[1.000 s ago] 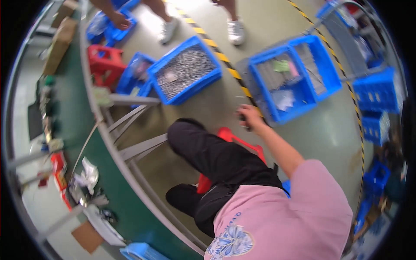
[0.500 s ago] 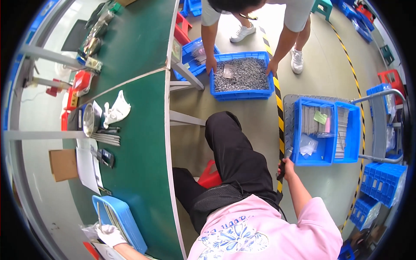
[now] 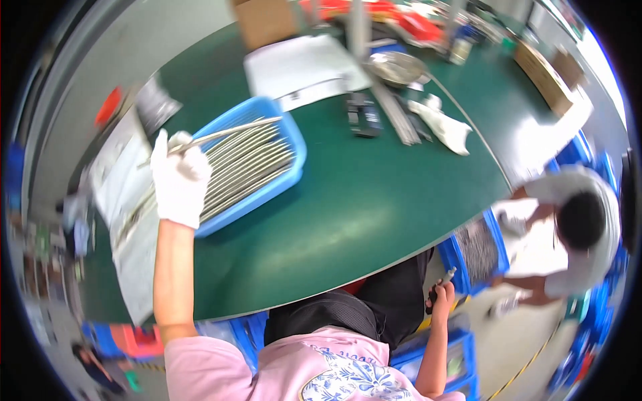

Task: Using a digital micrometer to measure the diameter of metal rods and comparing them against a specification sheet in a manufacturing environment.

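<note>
My left hand [image 3: 182,182], in a white glove, is closed on a thin metal rod [image 3: 234,133]. It holds the rod slantwise over a light blue plastic basket [image 3: 299,154] on the green table. Inside the basket, several similar metal rods [image 3: 249,160] lie side by side. My right hand [image 3: 441,298], bare and low beside my leg, is wrapped round a black-handled tool with a light metal tip [image 3: 451,273]. The tool's exact kind cannot be made out.
Papers [image 3: 304,63], a black device [image 3: 363,115], a metal bowl [image 3: 398,69], grey bars [image 3: 396,115] and a white cloth item [image 3: 445,127] lie on the green table [image 3: 348,220]. At right, a co-worker [image 3: 588,220] bends beside a blue crate [image 3: 496,234] of small metal parts.
The view has swung left toward the table, with blur. My left hand, with the rod, now appears beside the basket's rods in fuller view. My right hand still grips the tool.
</note>
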`<state>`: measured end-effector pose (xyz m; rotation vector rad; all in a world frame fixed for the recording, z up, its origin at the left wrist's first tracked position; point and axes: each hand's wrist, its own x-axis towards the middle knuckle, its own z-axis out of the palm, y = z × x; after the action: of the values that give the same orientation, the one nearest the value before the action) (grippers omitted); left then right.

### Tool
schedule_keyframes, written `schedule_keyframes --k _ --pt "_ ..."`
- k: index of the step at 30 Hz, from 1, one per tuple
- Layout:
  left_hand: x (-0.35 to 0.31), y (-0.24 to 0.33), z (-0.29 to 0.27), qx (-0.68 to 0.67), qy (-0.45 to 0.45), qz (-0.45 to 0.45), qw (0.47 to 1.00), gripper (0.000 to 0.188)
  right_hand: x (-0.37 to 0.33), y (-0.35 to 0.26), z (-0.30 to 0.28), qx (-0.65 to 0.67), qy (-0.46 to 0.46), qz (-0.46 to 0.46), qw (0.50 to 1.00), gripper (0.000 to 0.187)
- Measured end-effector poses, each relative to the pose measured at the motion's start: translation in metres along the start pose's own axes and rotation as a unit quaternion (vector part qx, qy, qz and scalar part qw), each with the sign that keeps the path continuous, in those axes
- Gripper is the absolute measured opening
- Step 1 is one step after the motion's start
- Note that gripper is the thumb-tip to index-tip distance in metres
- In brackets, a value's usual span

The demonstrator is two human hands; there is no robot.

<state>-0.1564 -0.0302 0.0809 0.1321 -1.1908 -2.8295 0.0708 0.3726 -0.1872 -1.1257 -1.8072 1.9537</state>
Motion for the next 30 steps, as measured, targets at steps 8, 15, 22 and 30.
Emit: schedule_keyframes --k 8,15,22,30 --pt "-0.088 0.067 -0.054 0.233 0.091 0.188 0.950 0.039 -0.003 -0.036 0.068 -0.066 -0.217 -0.022 0.974 0.011" --pt "-0.079 0.081 -0.077 0.267 0.100 0.175 0.942 0.037 0.015 -0.013 0.087 -0.196 -0.256 -0.106 0.940 0.026" --pt "-0.023 0.082 -0.077 0.405 0.102 0.167 0.893 0.031 -0.005 -0.023 0.115 -0.389 -0.183 -0.313 0.847 0.030" --pt "0.010 0.057 -0.055 0.425 -0.021 0.078 0.902 0.032 -0.002 -0.021 0.133 -0.351 -0.294 -0.278 0.845 0.026"
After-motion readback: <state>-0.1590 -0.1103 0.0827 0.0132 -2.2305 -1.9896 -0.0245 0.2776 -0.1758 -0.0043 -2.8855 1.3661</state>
